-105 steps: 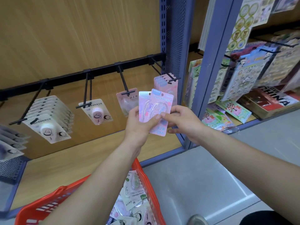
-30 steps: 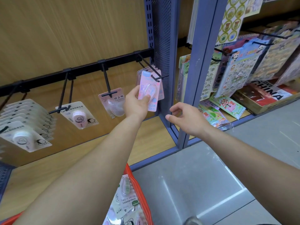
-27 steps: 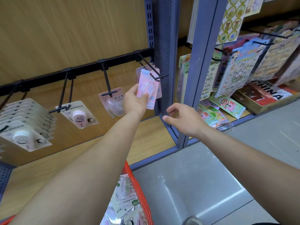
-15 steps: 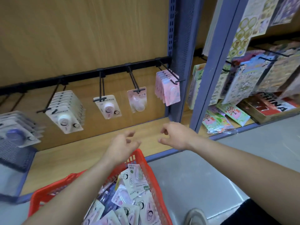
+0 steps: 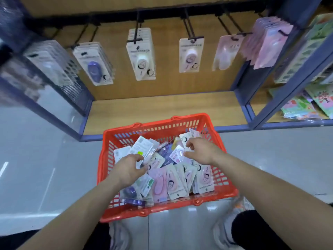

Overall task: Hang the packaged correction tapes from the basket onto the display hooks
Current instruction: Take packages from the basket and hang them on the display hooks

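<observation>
Red plastic basket [image 5: 156, 122] sits on the floor directly under both my hands, heaped with packaged correction tapes [image 5: 171, 181] lying every way, some flat, some leaning on one another. My right hand [image 5: 201, 150] is the one nearer to a pink-labelled pack [image 5: 177, 154]. That pack lies just off the tips of my right fingers [image 5: 189, 144], on their left side, tilted up out of the heap with its long axis slanting away from the fingertips. Those fingers are curled, thumb and forefinger drawn close, but in the blur I cannot tell whether they pinch the card or only touch it.

My left hand [image 5: 128, 170] hangs over the near-left part of the heap. Its fingers [image 5: 139, 157] are curled at the lower end of a white pack with a green dot [image 5: 141, 147], which stands tilted, long axis running from my fingertips toward the basket's far wall. I cannot tell if it is gripped.

Display hooks [image 5: 189, 27] lie well beyond and above both sets of fingers, past the wooden shelf board [image 5: 162, 107]. I judge the pink stack [image 5: 270, 44] on the far-right hook is the match, so the right hand suits the lift.
</observation>
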Demonstrator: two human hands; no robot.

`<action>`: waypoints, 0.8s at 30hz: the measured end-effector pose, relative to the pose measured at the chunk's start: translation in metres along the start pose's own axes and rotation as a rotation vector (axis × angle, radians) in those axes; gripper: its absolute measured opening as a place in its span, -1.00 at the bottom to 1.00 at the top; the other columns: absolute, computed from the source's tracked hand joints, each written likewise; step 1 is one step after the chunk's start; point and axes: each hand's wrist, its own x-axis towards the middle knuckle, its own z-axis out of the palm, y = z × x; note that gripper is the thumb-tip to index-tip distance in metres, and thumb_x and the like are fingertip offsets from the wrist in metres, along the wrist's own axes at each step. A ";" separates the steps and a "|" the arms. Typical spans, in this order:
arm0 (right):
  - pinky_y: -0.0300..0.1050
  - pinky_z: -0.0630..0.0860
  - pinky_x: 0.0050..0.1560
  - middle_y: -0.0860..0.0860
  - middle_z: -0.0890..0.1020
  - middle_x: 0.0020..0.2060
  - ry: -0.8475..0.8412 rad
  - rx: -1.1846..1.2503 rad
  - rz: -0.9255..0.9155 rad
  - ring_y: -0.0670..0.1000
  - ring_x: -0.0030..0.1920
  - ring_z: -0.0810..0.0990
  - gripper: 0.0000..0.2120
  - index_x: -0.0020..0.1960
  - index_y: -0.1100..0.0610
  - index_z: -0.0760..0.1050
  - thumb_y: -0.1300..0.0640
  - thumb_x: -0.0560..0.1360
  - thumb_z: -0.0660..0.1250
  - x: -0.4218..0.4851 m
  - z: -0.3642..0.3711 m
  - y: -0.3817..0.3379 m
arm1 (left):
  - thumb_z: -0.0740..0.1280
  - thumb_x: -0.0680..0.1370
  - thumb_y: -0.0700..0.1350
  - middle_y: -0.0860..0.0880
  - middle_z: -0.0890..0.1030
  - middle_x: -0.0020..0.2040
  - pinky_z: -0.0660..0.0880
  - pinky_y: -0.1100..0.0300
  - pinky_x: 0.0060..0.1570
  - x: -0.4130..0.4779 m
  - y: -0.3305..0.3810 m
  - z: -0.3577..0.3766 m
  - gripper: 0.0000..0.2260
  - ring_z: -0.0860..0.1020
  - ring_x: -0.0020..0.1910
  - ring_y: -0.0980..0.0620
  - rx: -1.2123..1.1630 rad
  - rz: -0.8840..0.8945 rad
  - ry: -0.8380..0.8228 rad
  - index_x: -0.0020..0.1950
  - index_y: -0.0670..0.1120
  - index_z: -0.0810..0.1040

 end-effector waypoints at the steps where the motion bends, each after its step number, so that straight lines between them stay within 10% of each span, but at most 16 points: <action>1: 0.05 0.52 0.21 0.12 0.60 0.20 -0.019 0.026 0.022 0.13 0.19 0.58 -0.56 0.34 0.13 0.47 -0.12 0.58 0.35 0.005 0.014 -0.001 | 0.41 0.57 0.02 -0.08 0.59 0.32 0.44 0.14 0.16 0.000 -0.008 0.005 -0.62 0.59 0.21 -0.09 -0.005 -0.008 -0.009 0.36 -0.08 0.57; 13: -0.08 0.49 0.12 0.00 0.53 0.08 -0.120 0.248 -0.028 0.03 0.05 0.57 -0.53 0.29 0.08 0.52 -0.06 0.47 0.53 0.048 0.110 -0.015 | 0.39 0.49 0.31 0.10 0.53 0.13 0.38 0.06 0.24 0.018 -0.062 0.049 -0.49 0.43 0.20 -0.03 0.055 -0.012 -0.005 0.39 0.15 0.54; 24: -0.04 0.49 0.07 -0.17 0.56 -0.22 -0.134 -0.005 -0.048 0.07 0.05 0.51 -0.46 0.12 -0.05 0.63 -0.41 0.34 0.45 0.063 0.117 0.002 | 0.41 0.51 0.12 0.17 0.53 0.04 0.18 0.03 0.13 0.040 -0.040 0.077 -0.92 0.38 0.19 0.00 0.039 -0.028 0.055 -0.05 0.18 0.57</action>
